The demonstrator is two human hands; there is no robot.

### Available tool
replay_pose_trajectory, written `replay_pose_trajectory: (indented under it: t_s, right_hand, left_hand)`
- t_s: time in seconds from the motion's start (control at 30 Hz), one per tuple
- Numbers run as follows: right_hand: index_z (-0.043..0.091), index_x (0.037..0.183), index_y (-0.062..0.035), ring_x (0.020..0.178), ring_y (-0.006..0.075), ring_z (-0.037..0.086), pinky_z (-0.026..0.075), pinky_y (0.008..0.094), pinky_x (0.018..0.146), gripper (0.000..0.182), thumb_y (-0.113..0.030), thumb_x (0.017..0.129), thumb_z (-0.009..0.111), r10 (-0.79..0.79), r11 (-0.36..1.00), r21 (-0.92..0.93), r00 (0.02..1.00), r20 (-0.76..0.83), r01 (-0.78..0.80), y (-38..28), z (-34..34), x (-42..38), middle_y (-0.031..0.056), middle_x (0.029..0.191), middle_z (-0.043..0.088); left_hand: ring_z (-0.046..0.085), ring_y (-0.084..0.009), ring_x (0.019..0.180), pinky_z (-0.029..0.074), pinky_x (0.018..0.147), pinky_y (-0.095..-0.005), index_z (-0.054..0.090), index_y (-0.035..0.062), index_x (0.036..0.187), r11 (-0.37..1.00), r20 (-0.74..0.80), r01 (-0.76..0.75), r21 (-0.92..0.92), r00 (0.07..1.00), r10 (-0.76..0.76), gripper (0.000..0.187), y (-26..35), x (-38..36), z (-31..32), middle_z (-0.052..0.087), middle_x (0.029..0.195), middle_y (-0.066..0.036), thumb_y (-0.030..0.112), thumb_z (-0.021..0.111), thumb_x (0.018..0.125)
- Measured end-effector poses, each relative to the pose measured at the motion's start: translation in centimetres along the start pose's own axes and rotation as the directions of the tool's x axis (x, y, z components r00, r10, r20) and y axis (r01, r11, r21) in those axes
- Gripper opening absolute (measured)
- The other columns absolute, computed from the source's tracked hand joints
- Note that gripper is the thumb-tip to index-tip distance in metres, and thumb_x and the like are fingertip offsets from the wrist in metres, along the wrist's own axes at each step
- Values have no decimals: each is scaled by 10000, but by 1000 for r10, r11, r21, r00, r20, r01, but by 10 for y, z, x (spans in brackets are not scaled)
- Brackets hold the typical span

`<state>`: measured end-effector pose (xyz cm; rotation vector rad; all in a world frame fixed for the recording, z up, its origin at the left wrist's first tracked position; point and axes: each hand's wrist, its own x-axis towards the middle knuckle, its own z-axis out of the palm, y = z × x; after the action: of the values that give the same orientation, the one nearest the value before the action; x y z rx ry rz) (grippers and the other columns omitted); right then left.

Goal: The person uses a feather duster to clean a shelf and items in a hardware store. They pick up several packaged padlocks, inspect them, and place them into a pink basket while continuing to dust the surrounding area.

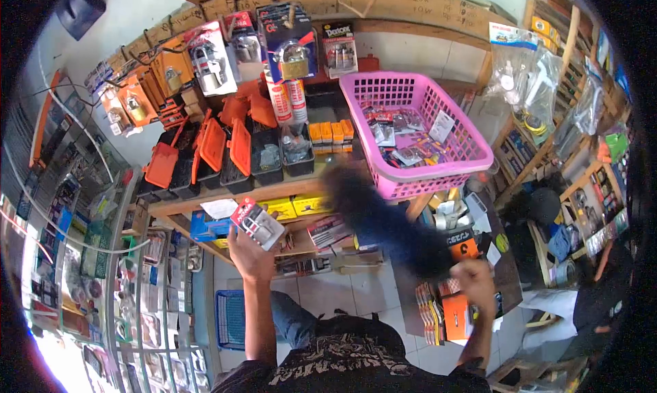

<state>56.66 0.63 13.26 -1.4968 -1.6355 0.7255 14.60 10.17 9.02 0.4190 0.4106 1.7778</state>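
Observation:
My left hand (252, 257) holds up a carded padlock pack (258, 223) in front of the wooden shelf, its fingers closed round the lower edge of the card. On the right, my right hand (473, 281) is closed on the end of a dark blue duster-like thing (404, 235), which is smeared by motion and reaches up toward the shelf edge. A pink basket (424, 170) with small packaged items stands on the shelf above it. Black bins (239, 181) with orange lids sit to the left of the basket.
Carded padlocks (209, 57) hang from a wooden rail above the bins. A glass display case (147, 290) stands at the left, a blue basket (230, 318) on the floor. Orange boxes (454, 314) lie on a dark table at the right. Another person (602, 290) is at the far right.

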Motion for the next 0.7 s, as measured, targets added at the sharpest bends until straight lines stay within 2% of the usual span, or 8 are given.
replay_pose_trajectory:
  t_s: [0.1, 0.13, 0.2, 0.23, 0.27, 0.33, 0.6, 0.7]
  right_hand:
    - [575, 780, 16, 611, 131, 478, 406, 319, 588, 324, -265, 937, 604, -129, 946, -323, 939, -318, 20, -12, -52, 40, 33, 608, 498]
    - [610, 844, 10, 652, 215, 513, 428, 349, 645, 323, -298, 941, 593, 12, 925, -366, 969, -246, -105, -29, -71, 60, 105, 689, 553]
    - [645, 889, -12, 787, 414, 597, 475, 457, 732, 411, -414, 929, 573, -277, 700, -710, 885, -374, -81, -32, -75, 103, 200, 838, 649]
    - [643, 898, -23, 854, 410, 630, 480, 491, 756, 375, -393, 917, 587, -330, 649, -753, 853, -405, -106, -29, -73, 123, 191, 880, 666]
    - [643, 898, -23, 854, 410, 630, 480, 491, 756, 375, -393, 917, 587, -346, 652, -754, 852, -394, -83, -40, -70, 146, 191, 880, 666]
    - [655, 956, -51, 948, 394, 619, 473, 495, 805, 298, -340, 897, 615, 7, 579, -777, 954, -298, -247, -59, -60, 184, 200, 979, 662]
    - [658, 1015, -52, 805, 398, 645, 509, 431, 743, 251, -259, 873, 651, -425, 477, -879, 881, -209, 22, -88, -11, 235, 177, 881, 682]
    - [661, 1003, -51, 744, 281, 664, 499, 394, 672, 271, -297, 889, 651, -489, 805, -387, 872, -2, 450, -156, 28, 213, 169, 779, 671]
  left_hand:
    - [551, -340, 1158, 461, 953, -557, 442, 50, 1338, 986, 12, 21, 166, 1000, -24, 489, 0, 0, -9, 565, 1263, -139, 344, 410, 949]
    - [571, -336, 1138, 482, 937, -550, 447, 50, 1329, 978, -13, 48, 204, 999, -46, 473, -2, 0, -11, 563, 1265, -144, 321, 418, 942]
    - [595, -340, 1107, 507, 917, -531, 436, 42, 1329, 961, 4, 51, 273, 999, -54, 441, -2, 6, -4, 565, 1261, -147, 253, 426, 942]
    - [616, -322, 1077, 531, 896, -493, 435, 28, 1301, 950, 10, -7, 312, 1000, 4, 368, 0, 0, 6, 574, 1234, -148, 155, 433, 955]
    - [616, -322, 1077, 531, 896, -493, 435, 28, 1301, 950, 7, -28, 310, 1000, 27, 368, 3, 1, 9, 574, 1234, -148, 155, 433, 955]
    - [618, -300, 1078, 543, 877, -475, 444, 29, 1258, 945, 34, -30, 326, 999, 20, 298, 10, 2, 14, 586, 1187, -144, 93, 433, 967]
    - [547, -128, 1053, 436, 925, -293, 484, -13, 1188, 811, 273, -307, 499, 943, 189, 241, 69, 22, 72, 579, 1126, -71, 84, 517, 971]
    - [572, -114, 981, 455, 878, -274, 492, -43, 1222, 787, 337, -389, 480, 909, 245, 289, 82, 39, 105, 599, 1100, -74, 76, 539, 962]
